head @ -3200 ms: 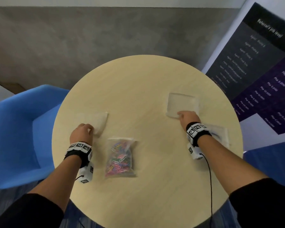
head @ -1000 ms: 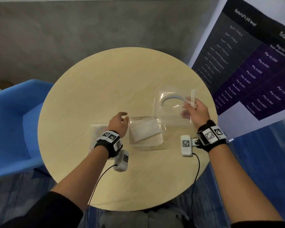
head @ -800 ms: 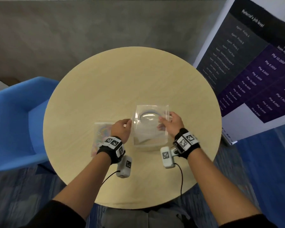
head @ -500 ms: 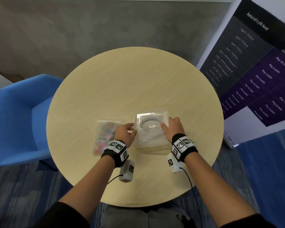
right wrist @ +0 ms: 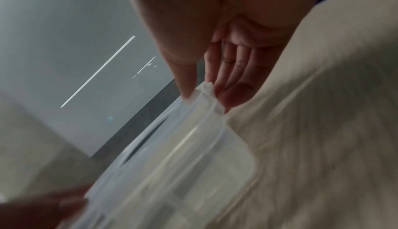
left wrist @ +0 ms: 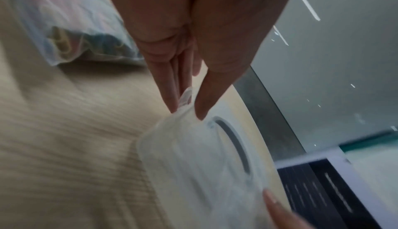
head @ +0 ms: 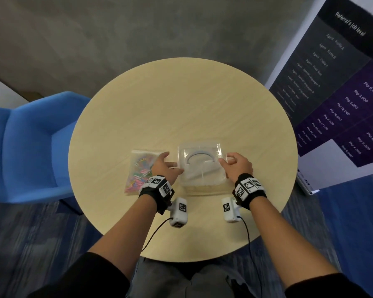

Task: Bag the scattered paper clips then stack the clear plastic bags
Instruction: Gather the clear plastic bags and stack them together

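At the far left a blue chair (head: 28,145) stands against the round tabletop (head: 181,104). On the tabletop's left part, towards you, lies the bag of paper clips (head: 139,171): a clear bag with the coloured clips inside it, flat on the wood; your left wrist covers its near right corner. In the left wrist view the same bag (left wrist: 71,28) shows up blurred, behind your fingers.

Your left hand (head: 163,167) is just right of that bag. Its grip is clamped on the left edge of the stack of clear plastic bags (head: 200,166): in the left wrist view the thumb and fingertips (left wrist: 170,101) pinch a bunched bit of plastic at the corner of the stack (left wrist: 204,164).

The stack sits in the middle of the tabletop's near half, between your two hands. The top bag bears a pale grey arc, and further clear edges show beneath it along the near side. How many bags lie in it you cannot tell.

Your right hand (head: 238,166) holds the stack's right edge, its grip also closed on plastic: the right wrist view shows the thumb and fingers (right wrist: 234,96) pinching a crumpled corner of the stack (right wrist: 183,164).

Right of the tabletop stands a dark poster (head: 340,87) headed "Referral's job level".
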Demonstrator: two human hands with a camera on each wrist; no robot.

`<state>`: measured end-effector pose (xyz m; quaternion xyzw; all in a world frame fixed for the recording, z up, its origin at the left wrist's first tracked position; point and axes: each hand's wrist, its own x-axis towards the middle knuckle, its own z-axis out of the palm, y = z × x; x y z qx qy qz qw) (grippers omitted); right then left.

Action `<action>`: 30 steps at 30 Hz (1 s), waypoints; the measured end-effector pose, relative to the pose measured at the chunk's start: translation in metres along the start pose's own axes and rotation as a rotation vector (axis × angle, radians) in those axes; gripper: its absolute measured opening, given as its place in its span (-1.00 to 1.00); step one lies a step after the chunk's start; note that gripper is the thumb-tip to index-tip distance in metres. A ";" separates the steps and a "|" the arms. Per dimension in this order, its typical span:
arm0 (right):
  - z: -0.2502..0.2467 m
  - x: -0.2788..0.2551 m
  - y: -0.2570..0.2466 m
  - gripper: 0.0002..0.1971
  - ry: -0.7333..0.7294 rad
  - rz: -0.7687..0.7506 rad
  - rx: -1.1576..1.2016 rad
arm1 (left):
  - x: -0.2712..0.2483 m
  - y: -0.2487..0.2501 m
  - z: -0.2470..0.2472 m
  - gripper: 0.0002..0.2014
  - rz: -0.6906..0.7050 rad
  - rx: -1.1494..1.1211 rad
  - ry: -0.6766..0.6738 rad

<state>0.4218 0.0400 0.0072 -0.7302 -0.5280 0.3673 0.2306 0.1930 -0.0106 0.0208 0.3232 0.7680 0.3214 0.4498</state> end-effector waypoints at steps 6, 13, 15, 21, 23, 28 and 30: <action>-0.001 0.003 0.008 -0.65 -0.097 0.313 0.326 | 0.007 -0.007 0.005 -0.57 -0.010 0.066 0.034; -0.001 -0.006 0.005 -0.84 -0.121 0.318 0.323 | 0.011 -0.006 -0.002 -0.73 -0.068 0.002 0.024; 0.001 -0.012 0.002 -0.81 -0.043 0.257 0.233 | 0.008 0.000 -0.001 -0.76 -0.015 0.119 0.072; 0.010 -0.025 -0.004 -0.79 0.099 0.112 0.105 | -0.003 0.014 0.007 -0.83 0.135 0.472 0.095; 0.010 -0.026 -0.004 -0.74 0.131 0.024 0.048 | -0.004 0.013 0.007 -0.81 0.155 0.505 0.100; 0.000 -0.021 -0.012 -0.63 -0.021 -0.010 -0.165 | -0.001 0.012 0.001 -0.75 0.179 0.421 0.065; -0.023 -0.013 -0.036 -0.62 -0.193 0.063 -0.270 | 0.001 0.012 -0.002 -0.68 0.151 0.388 0.045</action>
